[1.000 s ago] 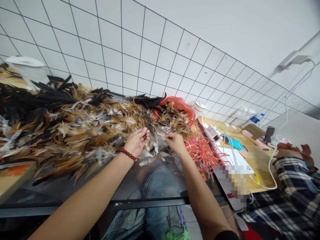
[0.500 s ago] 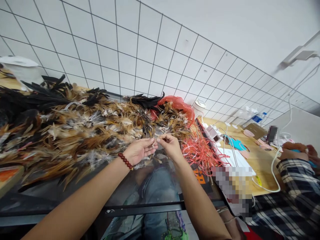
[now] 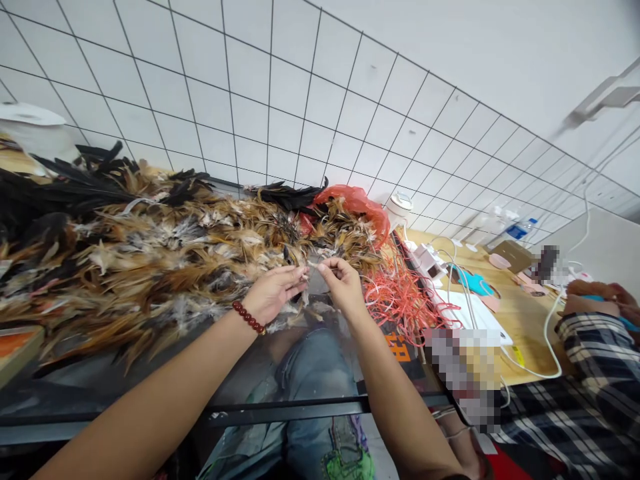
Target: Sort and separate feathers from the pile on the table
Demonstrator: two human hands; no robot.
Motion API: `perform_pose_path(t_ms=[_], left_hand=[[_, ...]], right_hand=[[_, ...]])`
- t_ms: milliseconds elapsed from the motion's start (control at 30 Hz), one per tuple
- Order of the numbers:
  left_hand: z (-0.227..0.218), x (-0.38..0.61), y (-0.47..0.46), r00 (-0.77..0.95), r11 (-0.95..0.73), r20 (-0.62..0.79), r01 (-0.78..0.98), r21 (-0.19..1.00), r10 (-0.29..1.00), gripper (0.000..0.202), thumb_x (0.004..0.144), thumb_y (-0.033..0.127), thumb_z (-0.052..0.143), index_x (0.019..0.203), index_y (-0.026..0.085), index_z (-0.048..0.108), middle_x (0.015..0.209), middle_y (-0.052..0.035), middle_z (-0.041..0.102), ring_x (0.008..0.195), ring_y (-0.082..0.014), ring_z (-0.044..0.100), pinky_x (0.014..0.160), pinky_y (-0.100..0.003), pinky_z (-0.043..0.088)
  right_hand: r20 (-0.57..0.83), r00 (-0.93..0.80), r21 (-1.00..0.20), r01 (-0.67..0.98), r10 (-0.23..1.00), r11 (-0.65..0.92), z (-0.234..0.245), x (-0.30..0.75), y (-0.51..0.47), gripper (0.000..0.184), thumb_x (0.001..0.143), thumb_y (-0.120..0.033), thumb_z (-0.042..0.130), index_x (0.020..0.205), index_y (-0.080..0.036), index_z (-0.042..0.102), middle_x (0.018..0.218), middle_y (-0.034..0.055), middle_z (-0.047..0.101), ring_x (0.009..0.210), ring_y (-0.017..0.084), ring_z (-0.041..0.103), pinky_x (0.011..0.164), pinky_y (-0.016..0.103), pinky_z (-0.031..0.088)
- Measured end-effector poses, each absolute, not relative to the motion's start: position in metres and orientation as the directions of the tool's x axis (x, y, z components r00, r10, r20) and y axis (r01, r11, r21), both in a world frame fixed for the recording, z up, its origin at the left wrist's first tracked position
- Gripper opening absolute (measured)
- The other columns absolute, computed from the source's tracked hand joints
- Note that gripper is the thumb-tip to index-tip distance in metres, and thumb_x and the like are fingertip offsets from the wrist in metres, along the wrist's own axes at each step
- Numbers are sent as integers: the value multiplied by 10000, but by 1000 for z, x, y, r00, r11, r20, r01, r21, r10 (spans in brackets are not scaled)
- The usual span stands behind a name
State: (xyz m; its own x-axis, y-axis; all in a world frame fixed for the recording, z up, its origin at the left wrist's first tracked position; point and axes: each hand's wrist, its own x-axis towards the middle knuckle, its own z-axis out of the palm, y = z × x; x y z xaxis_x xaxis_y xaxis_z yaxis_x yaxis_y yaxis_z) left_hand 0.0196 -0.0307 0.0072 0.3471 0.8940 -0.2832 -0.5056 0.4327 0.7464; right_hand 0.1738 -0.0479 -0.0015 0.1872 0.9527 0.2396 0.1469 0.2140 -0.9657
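My left hand point(image 3: 275, 291), with a dark red bead bracelet point(image 3: 249, 317) at the wrist, pinches the left end of a small pale feather point(image 3: 313, 265). The other end sits between thumb and finger of my right hand point(image 3: 344, 283). Both hands are just above the near side of a dark glossy tabletop point(image 3: 240, 383). Behind and left of them spreads a heap of brown, tan and white feathers point(image 3: 200, 253). Long black feathers point(image 3: 90, 183) lie along its back. More brown feathers rest in a red plastic bag point(image 3: 357, 200) beyond my hands.
Tangled red and white strips point(image 3: 400, 293) lie right of my right hand. A black wire grid point(image 3: 270, 107) stands behind the table. On the right are a wooden table point(image 3: 530, 333), white cables and a co-worker's plaid sleeve point(image 3: 597, 347). A shallow box point(image 3: 23, 360) sits at left.
My hands have moved slightly up and a little apart, so more of the pale feather shows between them. The view has shifted slightly.
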Motion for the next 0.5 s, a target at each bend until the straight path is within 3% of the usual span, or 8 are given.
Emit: perform_pose_path(t_ms=[133, 400, 500], left_hand=[[5, 20, -28, 299, 379, -251, -534, 756, 921, 39, 715, 78, 741, 744, 89, 718, 827, -90, 715, 750, -123, 650, 692, -211, 549], [1, 21, -28, 358, 429, -263, -544, 721, 896, 30, 728, 81, 723, 735, 95, 697, 747, -60, 685, 705, -119, 644, 693, -230, 547], [2, 20, -25, 286, 381, -260, -572, 726, 923, 76, 761, 51, 672, 693, 84, 677, 703, -51, 668, 653, -104, 628, 657, -220, 538]], right_hand=[[250, 63, -955, 181, 966, 235, -2, 167, -52, 270, 738, -426, 695, 821, -171, 662, 724, -2, 615, 599, 102, 479, 595, 232, 402], [382, 39, -838, 436, 924, 328, -2, 164, -53, 182, 834, -336, 554, 762, -175, 601, 753, 12, 589, 681, 125, 495, 648, 250, 404], [424, -59, -786, 473, 904, 399, 3, 164, -57, 169, 832, -312, 550, 735, -180, 590, 733, 7, 574, 696, 129, 496, 683, 261, 405]])
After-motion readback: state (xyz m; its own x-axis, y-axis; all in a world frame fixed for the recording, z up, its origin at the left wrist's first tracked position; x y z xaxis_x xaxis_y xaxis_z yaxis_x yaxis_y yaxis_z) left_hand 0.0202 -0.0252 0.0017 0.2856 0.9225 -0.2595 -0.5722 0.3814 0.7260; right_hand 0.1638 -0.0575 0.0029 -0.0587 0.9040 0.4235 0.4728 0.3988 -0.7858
